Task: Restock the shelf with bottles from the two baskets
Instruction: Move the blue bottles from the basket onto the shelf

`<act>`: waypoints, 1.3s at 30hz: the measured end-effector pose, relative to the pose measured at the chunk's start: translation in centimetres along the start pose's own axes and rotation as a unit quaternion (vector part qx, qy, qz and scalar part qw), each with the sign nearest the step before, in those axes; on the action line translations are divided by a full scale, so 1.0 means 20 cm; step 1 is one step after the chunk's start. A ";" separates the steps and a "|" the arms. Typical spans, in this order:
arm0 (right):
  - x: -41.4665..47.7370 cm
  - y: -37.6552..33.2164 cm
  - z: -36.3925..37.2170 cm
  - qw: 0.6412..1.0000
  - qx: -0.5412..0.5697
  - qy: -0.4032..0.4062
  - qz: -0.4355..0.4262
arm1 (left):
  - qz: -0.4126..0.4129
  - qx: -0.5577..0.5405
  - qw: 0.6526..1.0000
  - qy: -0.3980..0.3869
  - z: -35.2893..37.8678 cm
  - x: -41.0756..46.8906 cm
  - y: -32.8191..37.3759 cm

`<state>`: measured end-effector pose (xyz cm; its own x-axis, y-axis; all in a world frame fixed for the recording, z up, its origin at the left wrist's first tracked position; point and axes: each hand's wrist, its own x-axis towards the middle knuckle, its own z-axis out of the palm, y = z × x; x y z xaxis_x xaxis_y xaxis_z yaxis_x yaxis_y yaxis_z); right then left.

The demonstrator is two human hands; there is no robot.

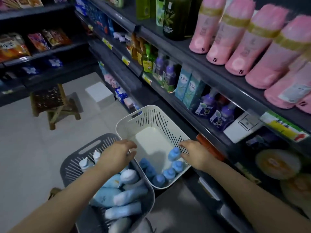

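A white slotted basket (148,121) sits on the floor beside the shelf, with several small blue-capped bottles (168,173) bunched at its near end. A grey basket (94,145) to its left holds several pale blue bottles (127,194) lying down. My left hand (116,153) hovers over the gap between the two baskets, fingers loosely spread, holding nothing. My right hand (193,153) reaches into the white basket at its right wall, fingertips touching the top of one blue bottle (174,153). The dark shelf (198,105) runs along the right.
Pink bottles (244,46) fill the upper shelf, purple bottles (212,111) and teal boxes (186,88) the one below. A wooden stool (53,105) and a white box (99,94) stand on the tiled floor farther back. Snack packets line the left shelves.
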<state>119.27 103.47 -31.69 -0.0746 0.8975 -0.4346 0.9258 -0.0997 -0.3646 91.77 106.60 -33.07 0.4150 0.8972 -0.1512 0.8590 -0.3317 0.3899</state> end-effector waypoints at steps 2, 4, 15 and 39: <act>0.10 0.02 0.05 1.000 0.008 -0.006 0.018 | 0.011 0.006 1.000 -0.006 0.05 0.06 -0.03; 0.17 0.04 0.10 0.999 0.016 -0.008 0.026 | 0.014 0.008 1.000 -0.007 0.10 0.11 -0.06; 0.64 0.23 0.43 0.995 -0.023 -0.078 0.056 | 0.064 0.052 0.993 -0.080 0.43 0.35 -0.20; 0.72 0.34 0.34 0.997 0.072 0.024 -0.025 | -0.042 0.036 0.958 -0.282 0.49 0.73 -0.17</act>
<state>122.02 112.89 -45.98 -0.0983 0.9222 -0.3740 0.8588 -0.1113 -0.5001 97.87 118.06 -45.58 0.4227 0.6283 -0.6531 0.9062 -0.3036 0.2945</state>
